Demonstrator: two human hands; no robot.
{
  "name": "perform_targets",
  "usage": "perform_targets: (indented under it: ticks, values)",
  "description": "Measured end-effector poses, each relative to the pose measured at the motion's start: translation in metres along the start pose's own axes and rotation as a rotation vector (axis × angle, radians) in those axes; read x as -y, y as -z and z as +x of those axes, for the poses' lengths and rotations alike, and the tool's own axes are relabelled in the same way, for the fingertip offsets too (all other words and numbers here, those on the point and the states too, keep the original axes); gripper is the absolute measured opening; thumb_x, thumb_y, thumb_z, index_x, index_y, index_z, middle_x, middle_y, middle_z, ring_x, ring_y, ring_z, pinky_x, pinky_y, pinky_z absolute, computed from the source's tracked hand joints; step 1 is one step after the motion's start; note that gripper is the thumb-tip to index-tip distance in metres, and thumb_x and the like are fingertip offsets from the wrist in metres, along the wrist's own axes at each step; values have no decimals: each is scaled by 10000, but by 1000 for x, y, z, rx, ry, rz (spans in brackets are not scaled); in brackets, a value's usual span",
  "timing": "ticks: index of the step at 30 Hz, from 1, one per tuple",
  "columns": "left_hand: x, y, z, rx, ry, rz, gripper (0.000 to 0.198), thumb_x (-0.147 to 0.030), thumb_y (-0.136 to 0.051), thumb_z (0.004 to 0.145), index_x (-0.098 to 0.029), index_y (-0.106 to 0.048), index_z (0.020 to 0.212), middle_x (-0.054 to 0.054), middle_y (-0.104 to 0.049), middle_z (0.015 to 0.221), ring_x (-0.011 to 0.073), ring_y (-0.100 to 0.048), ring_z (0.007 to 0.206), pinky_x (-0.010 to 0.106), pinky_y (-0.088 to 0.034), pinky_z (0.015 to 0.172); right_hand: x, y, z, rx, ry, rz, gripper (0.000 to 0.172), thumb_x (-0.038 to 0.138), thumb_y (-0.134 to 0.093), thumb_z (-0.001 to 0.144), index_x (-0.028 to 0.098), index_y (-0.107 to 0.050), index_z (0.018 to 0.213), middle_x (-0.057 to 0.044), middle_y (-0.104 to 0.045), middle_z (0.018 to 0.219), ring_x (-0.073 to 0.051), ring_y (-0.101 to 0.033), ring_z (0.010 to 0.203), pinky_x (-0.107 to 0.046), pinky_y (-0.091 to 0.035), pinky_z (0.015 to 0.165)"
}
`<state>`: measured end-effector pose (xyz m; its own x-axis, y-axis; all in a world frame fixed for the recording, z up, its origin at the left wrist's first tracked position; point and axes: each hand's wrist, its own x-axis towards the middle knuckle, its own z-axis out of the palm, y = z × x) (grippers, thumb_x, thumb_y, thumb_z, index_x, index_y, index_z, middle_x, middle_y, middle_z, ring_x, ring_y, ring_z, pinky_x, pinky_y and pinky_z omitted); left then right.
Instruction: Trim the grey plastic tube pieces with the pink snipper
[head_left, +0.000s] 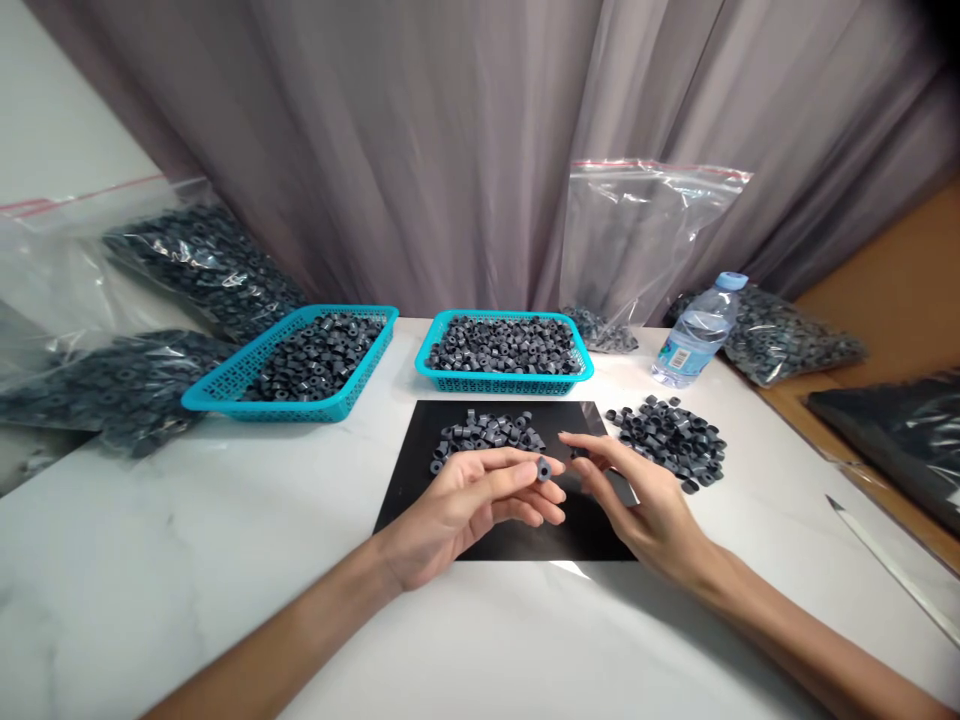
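Above the black mat (pixel 517 542), your left hand (pixel 457 500) has thumb and forefinger closed on a grey ring (pixel 543 464), its hole facing you, the other fingers loosely spread below. Just beside it, your right hand (pixel 652 500) holds thumb and forefinger a little apart; a dark bit (pixel 578 453) shows between the tips, but I cannot tell whether you grip it.

Behind your fingers, a pile (pixel 491 432) of small grey pieces lies on the mat's far part. To your right, a loose heap (pixel 671 442) of similar pieces sits on the white table (pixel 225 560). Farther back, the middle tray (pixel 506 386) and the left tray (pixel 262 407) both carry a great many. Past these, bags (pixel 202 255) of pieces lie on the left, and the bottle (pixel 694 335) stands near more bagged stock (pixel 787 335) on the right.

By my judgement, you are partway through: one ring is in hand, and much looks left. Nothing marks finished pieces from unfinished ones, so I cannot say which lot is done.
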<state>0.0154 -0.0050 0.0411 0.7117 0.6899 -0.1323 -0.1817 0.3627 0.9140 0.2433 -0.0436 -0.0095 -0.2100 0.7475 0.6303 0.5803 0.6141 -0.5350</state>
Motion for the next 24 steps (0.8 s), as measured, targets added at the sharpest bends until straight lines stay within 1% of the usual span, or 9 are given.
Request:
perform_targets:
  ticks: [1, 4, 6, 11, 14, 17, 19, 21, 24]
  values:
    - [0, 0, 0, 5, 2, -4, 236, -286, -652, 965, -134, -784, 1088, 84, -775, 951, 127, -735, 822, 166, -529, 713, 1, 0, 0, -3, -10, -5, 279, 197, -515, 1025, 200, -569, 1299, -44, -688, 963, -126, -658, 754, -235, -528, 671]
    - [0, -1, 0, 16, 8, -19, 240, -290, -645, 965, -122, -785, 1066, 90, -781, 927, 141, -750, 809, 167, -536, 688, 2, -2, -1, -24, -26, -27, 210, 234, -543, 1019, 195, -575, 1223, 2, -649, 805, -113, -620, 654, -224, -507, 611]
    - [0, -1, 0, 21, 12, -30, 243, -293, -646, 962, -115, -786, 1050, 93, -784, 909, 147, -754, 803, 168, -539, 681, 2, -4, -1, -36, -29, -27, 189, 241, -564, 1010, 196, -567, 1194, 11, -631, 777, -112, -607, 636, -229, -507, 605]
    - [1, 0, 0, 33, 20, -30, 256, -307, -644, 962, -110, -783, 1050, 102, -789, 911, 153, -757, 806, 175, -546, 695, 3, -5, -2, -59, -24, 29, 155, 193, -566, 997, 207, -546, 1150, -36, -672, 947, -129, -652, 749, -252, -546, 686]
    - [2, 0, 0, 40, 24, -28, 252, -310, -651, 957, -113, -781, 1046, 100, -788, 909, 156, -756, 807, 181, -546, 694, 3, -5, -2, -60, -13, 55, 131, 159, -540, 1000, 214, -548, 1118, -45, -658, 990, -143, -661, 846, -267, -553, 765]
    - [1, -1, 0, 35, 31, -32, 238, -301, -666, 947, -113, -776, 1043, 101, -786, 908, 161, -756, 811, 186, -542, 688, 2, -4, -1, -60, -20, 73, 156, 138, -485, 1013, 212, -543, 1138, -61, -634, 1031, -156, -645, 910, -289, -545, 817]
    - [1, -1, 0, 29, 32, -40, 228, -295, -679, 936, -113, -772, 1039, 102, -784, 900, 164, -753, 807, 190, -536, 682, 0, -4, -1, -36, -36, 60, 179, 135, -443, 1025, 211, -536, 1157, -62, -620, 1020, -151, -629, 869, -288, -539, 787]
    - [1, 0, 1, 21, 25, -49, 216, -285, -694, 922, -116, -767, 1035, 101, -781, 895, 164, -747, 800, 197, -529, 681, -3, -4, -1, 23, -39, 21, 179, 138, -424, 1032, 213, -534, 1152, -57, -618, 992, -146, -621, 831, -278, -535, 752]
    - [1, 1, 2, 15, 15, -51, 209, -263, -711, 902, -117, -761, 1042, 98, -772, 886, 151, -722, 765, 211, -519, 692, -6, -6, 0, 125, -3, -65, 170, 153, -429, 1036, 217, -551, 1136, -67, -634, 1016, -169, -643, 903, -296, -552, 797]
